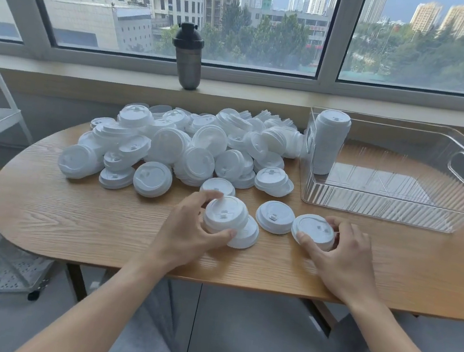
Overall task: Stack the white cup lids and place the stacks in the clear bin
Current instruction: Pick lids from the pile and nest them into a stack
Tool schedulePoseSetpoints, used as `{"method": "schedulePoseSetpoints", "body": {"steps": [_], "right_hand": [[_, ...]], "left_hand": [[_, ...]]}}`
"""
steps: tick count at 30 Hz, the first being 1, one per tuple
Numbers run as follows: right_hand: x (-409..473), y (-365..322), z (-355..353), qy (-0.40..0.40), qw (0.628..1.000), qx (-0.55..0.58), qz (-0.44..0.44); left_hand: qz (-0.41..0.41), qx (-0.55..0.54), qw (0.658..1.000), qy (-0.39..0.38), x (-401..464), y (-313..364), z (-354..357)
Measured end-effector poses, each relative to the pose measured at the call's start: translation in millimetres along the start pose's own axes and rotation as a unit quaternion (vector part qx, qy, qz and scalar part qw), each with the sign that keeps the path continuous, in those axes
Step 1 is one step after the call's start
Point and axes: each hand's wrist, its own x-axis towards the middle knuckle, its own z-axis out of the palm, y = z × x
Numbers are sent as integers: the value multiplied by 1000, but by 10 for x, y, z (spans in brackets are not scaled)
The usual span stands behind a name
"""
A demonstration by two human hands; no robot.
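Left hand (188, 230) grips a short lid stack (226, 219); right hand (341, 255) apparently pinches one lid (313, 231).

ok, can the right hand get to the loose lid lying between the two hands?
Probably yes. The loose lid lies flat on bare table just left of the right hand, nothing between them. But that hand already grips another lid, so it would need to release or stack first.
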Motion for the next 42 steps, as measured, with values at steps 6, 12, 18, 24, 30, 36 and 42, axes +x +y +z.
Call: {"method": "schedulePoseSetpoints", "body": {"steps": [6,12,18,24,30,36,42], "right_hand": [[-5,4,-3,-18,999,-26,-17],[-17,-8,-13,-18,999,-29,-16],[-34,-7,-33,4,999,-37,12],[-13,-15,-86,-37,999,-9,10],[41,101,-229,-146,988,41,-26],[-3,51,-169,-99,993,-10,-58],[-28,82,-173,-113,991,-4,-68]], "left_hand": [[14,39,998,-39,48,73,189],[39,82,994,-58,36,72,198],[44,101,992,-62,39,65,207],[37,106,991,-67,30,57,191],[33,106,990,-87,57,33,193],[37,117,988,-90,50,30,204],[39,127,987,-95,66,24,222]]}}
